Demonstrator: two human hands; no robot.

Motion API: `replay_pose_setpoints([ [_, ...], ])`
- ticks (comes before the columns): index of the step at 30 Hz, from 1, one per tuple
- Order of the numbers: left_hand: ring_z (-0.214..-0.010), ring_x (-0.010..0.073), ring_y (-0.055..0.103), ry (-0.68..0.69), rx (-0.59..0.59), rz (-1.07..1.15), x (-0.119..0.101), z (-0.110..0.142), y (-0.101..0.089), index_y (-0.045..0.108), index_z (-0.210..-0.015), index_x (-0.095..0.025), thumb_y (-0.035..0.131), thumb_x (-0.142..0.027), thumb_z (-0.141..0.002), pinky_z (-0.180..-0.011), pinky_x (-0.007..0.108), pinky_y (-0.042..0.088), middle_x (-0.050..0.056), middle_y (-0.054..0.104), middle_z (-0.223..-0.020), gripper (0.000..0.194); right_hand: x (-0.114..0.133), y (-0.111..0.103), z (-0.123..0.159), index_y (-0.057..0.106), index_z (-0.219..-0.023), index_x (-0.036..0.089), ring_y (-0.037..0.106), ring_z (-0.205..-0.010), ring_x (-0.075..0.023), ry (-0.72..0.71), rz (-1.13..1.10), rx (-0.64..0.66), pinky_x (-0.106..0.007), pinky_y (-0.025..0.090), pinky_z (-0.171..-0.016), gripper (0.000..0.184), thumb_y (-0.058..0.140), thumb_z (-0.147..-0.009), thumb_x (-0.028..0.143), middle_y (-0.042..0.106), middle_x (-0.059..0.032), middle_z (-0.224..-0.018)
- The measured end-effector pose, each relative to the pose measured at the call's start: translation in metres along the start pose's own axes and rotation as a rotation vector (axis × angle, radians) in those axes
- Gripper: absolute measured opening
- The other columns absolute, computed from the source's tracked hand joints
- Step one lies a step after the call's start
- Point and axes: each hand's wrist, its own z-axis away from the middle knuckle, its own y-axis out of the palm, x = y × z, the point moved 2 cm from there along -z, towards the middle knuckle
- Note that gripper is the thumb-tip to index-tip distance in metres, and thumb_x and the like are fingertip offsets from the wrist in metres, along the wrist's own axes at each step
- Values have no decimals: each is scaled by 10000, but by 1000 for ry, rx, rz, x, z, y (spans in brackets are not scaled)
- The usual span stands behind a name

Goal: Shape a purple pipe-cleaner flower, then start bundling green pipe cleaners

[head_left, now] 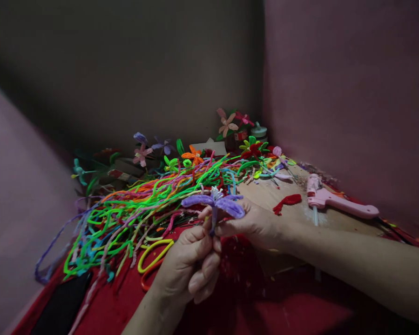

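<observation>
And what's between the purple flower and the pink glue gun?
The right hand, then a fuzzy red piece lying on the brown board; the head view shows both.

Left hand [195, 265]: lower centre of frame, fingers curled, pinching; forearm from bottom edge. Right hand [247, 221]: centre, fingertips meeting left's; forearm from right edge.

Both hands [204, 253] hold a purple flower [214, 204]; beyond them lie colorful pipe cleaners [132, 209], and scissors [153, 256] sit beside the left.
</observation>
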Motion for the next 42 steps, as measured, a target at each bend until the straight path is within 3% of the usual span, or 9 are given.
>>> replay_pose_setpoints([
  [6, -227, 17, 296, 26, -86, -128, -4, 0, 3, 647, -769, -136, 583, -289, -818, -250, 153, 351, -27, 528, -448, 172, 0, 1, 1, 696, -972, 178, 610, -707, -108, -53, 8, -88, -266, 465, -755, 291, 744, -685, 178, 682, -9, -780],
  [10, -307, 47, 415, 146, -361, -469, -8, 0, 12, 621, -754, -143, 603, -291, -806, -331, 158, 367, -26, 542, -512, 158, -4, -1, 0, 709, -908, 177, 595, -674, -108, -89, 13, -143, -269, 471, -731, 238, 753, -679, 221, 667, -2, -756],
  [15, -562, 115, 547, 468, -635, -942, -8, 4, 20, 687, -876, -202, 663, -200, -741, -544, 185, 425, -22, 578, -586, 137, -8, 0, 0, 703, -910, 190, 607, -715, -131, -143, 18, -200, -280, 472, -732, 271, 770, -657, 263, 674, 0, -765],
  [21, -479, 109, 489, 562, -572, -1202, -7, 7, 5, 710, -785, -222, 643, -150, -742, -519, 196, 387, -12, 558, -533, 108, -14, -1, 1, 697, -893, 181, 610, -723, -141, -151, 43, -193, -276, 485, -691, 222, 742, -696, 273, 669, -12, -776],
  [26, -445, 105, 510, 469, -557, -1130, -8, 5, 3, 664, -722, -193, 596, -235, -797, -460, 200, 399, -3, 563, -566, 110, -11, 0, 2, 685, -878, 164, 579, -624, -111, -130, 18, -138, -258, 474, -644, 215, 734, -708, 285, 648, 2, -721],
  [31, -345, 91, 490, 297, -524, -785, -3, -1, 10, 582, -674, -168, 575, -303, -812, -332, 183, 373, -25, 557, -513, 193, -10, 3, 2, 673, -917, 149, 566, -497, -100, -90, -20, -12, -245, 461, -560, 219, 692, -756, 296, 599, 28, -575],
  [35, -311, 72, 475, 236, -450, -591, -1, -4, 12, 579, -694, -148, 570, -284, -819, -291, 160, 368, -35, 565, -514, 184, -13, -1, 2, 685, -902, 145, 583, -506, -117, -75, -10, -44, -252, 472, -533, 227, 713, -729, 290, 613, 14, -594],
  [38, -297, 64, 471, 201, -397, -459, 0, -4, 13, 599, -766, -144, 570, -288, -825, -267, 148, 363, -34, 581, -533, 159, -14, -4, 2, 709, -833, 164, 597, -629, -109, -113, 40, -140, -238, 483, -605, 180, 750, -681, 251, 645, -4, -744],
  [42, -280, 53, 457, 174, -296, -314, 1, -3, 15, 619, -785, -129, 570, -281, -829, -259, 135, 367, -22, 587, -523, 167, -10, -3, 5, 723, -869, 209, 603, -804, -121, -152, 86, -100, -270, 472, -791, 146, 708, -724, 209, 662, -10, -871],
])
